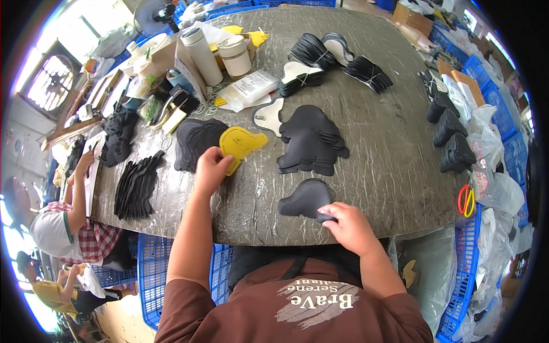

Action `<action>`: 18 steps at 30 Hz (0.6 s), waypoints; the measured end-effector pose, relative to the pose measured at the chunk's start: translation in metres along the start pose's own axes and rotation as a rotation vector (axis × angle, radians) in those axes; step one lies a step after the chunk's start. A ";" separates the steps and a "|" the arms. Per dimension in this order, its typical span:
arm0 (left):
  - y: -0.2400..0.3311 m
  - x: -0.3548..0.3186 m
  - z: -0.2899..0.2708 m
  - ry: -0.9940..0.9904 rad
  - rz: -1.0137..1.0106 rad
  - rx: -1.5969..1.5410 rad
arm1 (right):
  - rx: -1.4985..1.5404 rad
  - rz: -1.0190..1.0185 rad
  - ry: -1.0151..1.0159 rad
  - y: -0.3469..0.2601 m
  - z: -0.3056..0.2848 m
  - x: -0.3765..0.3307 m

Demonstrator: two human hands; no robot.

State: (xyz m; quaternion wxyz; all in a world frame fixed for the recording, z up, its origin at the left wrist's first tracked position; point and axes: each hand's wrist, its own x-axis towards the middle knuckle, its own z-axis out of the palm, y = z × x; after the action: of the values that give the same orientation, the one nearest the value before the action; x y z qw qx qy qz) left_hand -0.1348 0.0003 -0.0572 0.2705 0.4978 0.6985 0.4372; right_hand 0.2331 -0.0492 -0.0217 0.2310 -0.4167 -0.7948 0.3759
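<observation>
Two bare hands appear over a broad, grey-brown bench (400,154) with a creased, glossy surface, as I view it from afar through the head camera. The left grip (211,167) is closed on a flat, curved yellow sheet (247,142), thumb laid over its lower left edge. I find this sheet just right of a dark grey stack of flat, rounded shapes (196,142), partly covering it in my view; whether the sheet touches the bench I cannot tell. The right grip (344,226) pinches the right end of a smooth black flat piece with a rounded top (304,196), near the front edge.

Beyond that piece I note a black stack of flat, lobed shapes with staggered edges (310,134); a cream-coloured flat piece with a curved outline (267,118) adjoins its upper left side. Left of the forearms lies a fanned row of narrow black strips (136,187). Toward the rear I see a tall white cylindrical bottle (202,57), a white lidded jar (235,57) and a clear plastic packet (249,90). Scissors with red and yellow handles (469,201) rest at the right edge. At far left, another person in a white top (52,233) sits beside the bench.
</observation>
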 end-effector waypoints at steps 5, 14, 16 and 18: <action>0.033 -0.037 0.007 -0.145 -0.116 -0.379 | -0.079 -0.018 -0.090 0.007 -0.002 -0.003; 0.086 -0.105 0.057 -0.499 -0.095 0.051 | -0.159 0.070 0.115 -0.004 -0.004 -0.007; 0.086 -0.113 0.066 -0.458 0.117 0.212 | -0.211 0.082 0.134 -0.002 0.004 -0.009; 0.091 -0.118 0.072 -0.446 0.177 0.321 | -0.260 0.094 0.154 -0.001 0.010 -0.011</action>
State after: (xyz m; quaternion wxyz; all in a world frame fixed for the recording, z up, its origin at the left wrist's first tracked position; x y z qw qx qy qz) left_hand 0.0076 -0.0739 -0.0174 0.2960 0.6773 0.6357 0.2225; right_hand 0.2318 -0.0628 -0.0281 0.2175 -0.5077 -0.7962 0.2469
